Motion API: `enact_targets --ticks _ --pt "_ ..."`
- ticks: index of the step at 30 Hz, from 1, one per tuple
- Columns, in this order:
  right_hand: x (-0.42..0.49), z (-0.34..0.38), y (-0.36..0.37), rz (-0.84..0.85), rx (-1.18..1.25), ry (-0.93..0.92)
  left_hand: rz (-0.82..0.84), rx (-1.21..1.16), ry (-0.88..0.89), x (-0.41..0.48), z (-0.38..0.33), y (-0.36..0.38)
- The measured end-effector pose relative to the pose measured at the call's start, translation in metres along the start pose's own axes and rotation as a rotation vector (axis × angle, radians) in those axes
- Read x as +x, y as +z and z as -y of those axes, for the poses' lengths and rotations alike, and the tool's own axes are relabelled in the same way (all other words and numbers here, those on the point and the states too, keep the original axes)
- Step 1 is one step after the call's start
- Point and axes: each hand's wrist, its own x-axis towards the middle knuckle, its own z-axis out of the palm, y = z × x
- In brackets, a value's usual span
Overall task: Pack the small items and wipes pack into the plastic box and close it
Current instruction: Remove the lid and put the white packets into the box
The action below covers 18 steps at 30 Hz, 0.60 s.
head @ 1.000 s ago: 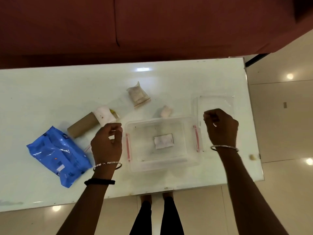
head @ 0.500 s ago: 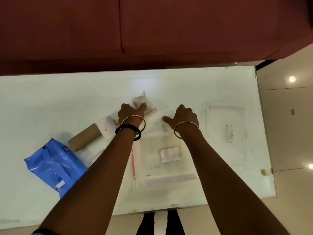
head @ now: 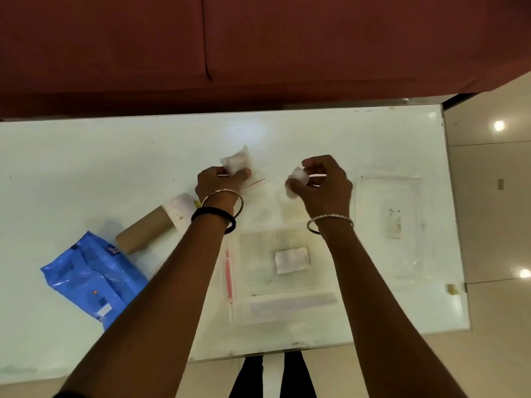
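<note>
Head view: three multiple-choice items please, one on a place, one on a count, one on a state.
1. The blue wipes pack lies: A in the plastic box; B on the table, left of the box; C on the lid.
2. Items inside the box: A none; B three; C one.
3. The lid is: A off, flat on the table right of the box; B clipped on the box; C standing on edge.
Key: 1 B, the pack rests on bare table; 2 C, only a white sachet shows inside; 3 A, it lies beside the open box.
</note>
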Motion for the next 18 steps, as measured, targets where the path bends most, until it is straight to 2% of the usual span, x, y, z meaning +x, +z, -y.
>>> enact_targets --ticks 3,6,11,15,18 --pt "-0.030 0.007 -0.019 -0.052 0.269 0.070 0.034 -0.170 0.083 -0.025 -0.001 -0.020" --pt "-0.059 -0.001 -0.035 -0.038 0.388 0.142 0.038 -0.154 0.200 -0.062 0.007 -0.046" --pt "-0.095 -0.026 -0.052 0.029 0.298 0.226 0.008 0.069 0.225 -0.123 0.040 -0.070" --pt "-0.102 -0.033 -0.054 0.003 0.241 0.188 -0.063 0.259 0.279 -0.153 0.063 -0.062" --pt "-0.104 -0.037 -0.050 0.026 0.250 0.148 -0.094 0.356 0.239 -0.156 0.081 -0.049"
